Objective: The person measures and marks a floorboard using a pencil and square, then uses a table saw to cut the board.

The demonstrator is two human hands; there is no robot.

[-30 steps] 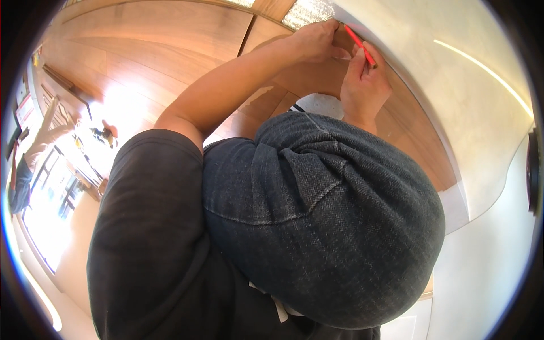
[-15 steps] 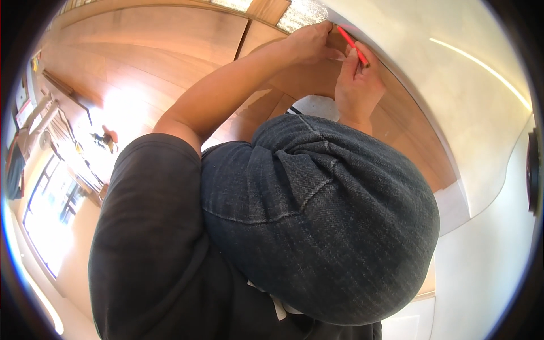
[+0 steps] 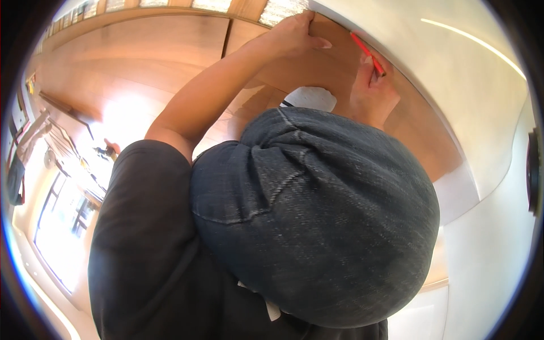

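Observation:
My right hand (image 3: 374,93) holds a red pencil (image 3: 367,52) over the brown wooden floorboards (image 3: 334,62), close to the base of the white wall (image 3: 453,68). My left hand (image 3: 297,34) rests at the far edge of the boards beside strips of silvery underlay (image 3: 283,10), thumb spread away from its index finger. Below my hands, my bent denim-clad knee (image 3: 317,221) fills the middle of the view, with part of a white shoe (image 3: 309,99) behind it.
Wooden slats with silvery sheet between them (image 3: 212,5) run along the top edge. At the far left are cluttered boards and tools (image 3: 73,147) in bright light, beside a window (image 3: 59,226). The white wall curves down the right side.
My left hand has moved up and left, its thumb now farther from the pencil. My right hand and pencil have shifted slightly down and right, away from my left fingers.

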